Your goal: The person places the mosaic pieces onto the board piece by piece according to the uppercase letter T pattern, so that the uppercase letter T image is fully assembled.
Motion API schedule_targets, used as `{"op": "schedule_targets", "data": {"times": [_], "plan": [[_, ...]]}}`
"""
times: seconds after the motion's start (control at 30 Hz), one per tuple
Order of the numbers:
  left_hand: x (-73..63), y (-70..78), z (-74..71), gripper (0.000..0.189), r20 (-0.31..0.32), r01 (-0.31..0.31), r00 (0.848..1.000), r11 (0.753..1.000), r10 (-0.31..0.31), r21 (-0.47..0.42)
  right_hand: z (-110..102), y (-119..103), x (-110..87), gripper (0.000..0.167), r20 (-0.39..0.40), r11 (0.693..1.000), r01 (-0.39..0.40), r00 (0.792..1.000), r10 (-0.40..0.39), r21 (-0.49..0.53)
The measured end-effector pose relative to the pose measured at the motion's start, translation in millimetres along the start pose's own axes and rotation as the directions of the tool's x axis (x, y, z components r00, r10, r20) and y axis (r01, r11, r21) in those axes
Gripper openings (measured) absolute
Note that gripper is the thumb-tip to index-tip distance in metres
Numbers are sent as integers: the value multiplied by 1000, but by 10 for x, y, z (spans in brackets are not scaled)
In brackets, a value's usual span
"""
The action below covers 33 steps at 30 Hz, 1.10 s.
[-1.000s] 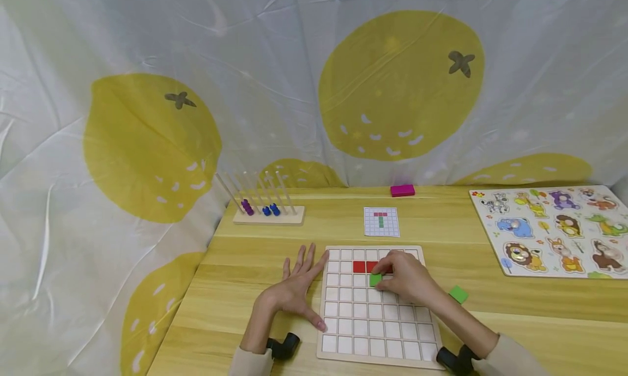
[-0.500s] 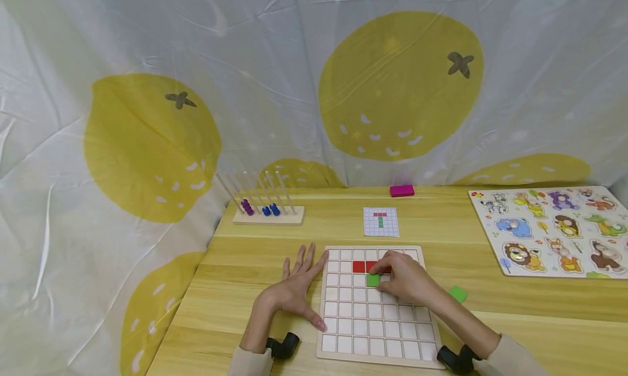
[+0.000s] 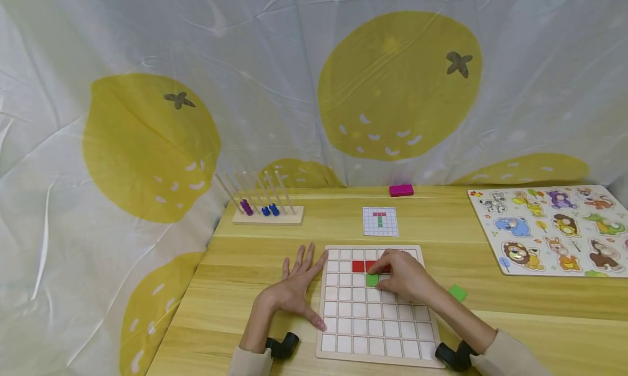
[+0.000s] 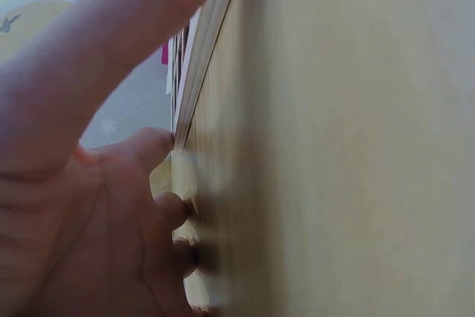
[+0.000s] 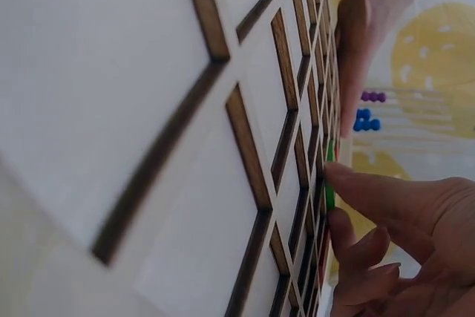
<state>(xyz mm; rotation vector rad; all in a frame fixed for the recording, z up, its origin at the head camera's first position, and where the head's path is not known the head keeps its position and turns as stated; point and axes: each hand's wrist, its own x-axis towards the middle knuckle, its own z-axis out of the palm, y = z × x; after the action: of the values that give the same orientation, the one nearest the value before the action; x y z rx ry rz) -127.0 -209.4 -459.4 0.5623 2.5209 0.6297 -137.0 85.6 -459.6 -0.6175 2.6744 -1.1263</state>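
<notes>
A square wooden grid board (image 3: 360,310) with white cells lies on the table. My left hand (image 3: 294,293) is spread out at its left side, thumb and forefinger touching the frame, as the left wrist view also shows for the hand (image 4: 89,220). Between thumb and fingertips my right hand (image 3: 404,276) pinches a green square tile (image 3: 372,280) in a cell under the row of red tiles (image 3: 358,266). In the right wrist view the green tile (image 5: 330,183) looks almost flush with the grid. My right fingers partly cover the red row.
Right of the board lies another green tile (image 3: 458,293). Behind the board is a pattern card (image 3: 380,222) showing a red and green T. A peg bead stand (image 3: 269,217), a magenta block (image 3: 401,190) and an animal puzzle board (image 3: 559,229) are farther back.
My right hand has shifted slightly left with the green tile, which now sits squarer in the cell below the middle of the red row. My left hand has stayed put.
</notes>
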Motion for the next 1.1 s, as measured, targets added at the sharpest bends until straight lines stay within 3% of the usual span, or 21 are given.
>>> {"op": "schedule_targets", "data": {"times": [0.23,0.47,0.67,0.9,1.1], "plan": [[13,3,2,149,6,2,1000,1000,-2,4,-81,-6,-44,26,10,999,-17,1000,16,28],[17,7,0,149,6,-2,1000,1000,1,10,-406,134,-240,24,-5,997,-5,1000,5,81],[9,8,0,149,6,0,1000,1000,0,12,-625,358,-495,27,-28,997,-18,999,21,77],[0,8,-5,149,3,2,1000,1000,-2,15,-722,730,-741,28,-71,996,72,995,-68,47],[2,8,-4,149,6,3,1000,1000,-3,5,-802,967,-891,38,-30,994,101,994,-101,29]]}}
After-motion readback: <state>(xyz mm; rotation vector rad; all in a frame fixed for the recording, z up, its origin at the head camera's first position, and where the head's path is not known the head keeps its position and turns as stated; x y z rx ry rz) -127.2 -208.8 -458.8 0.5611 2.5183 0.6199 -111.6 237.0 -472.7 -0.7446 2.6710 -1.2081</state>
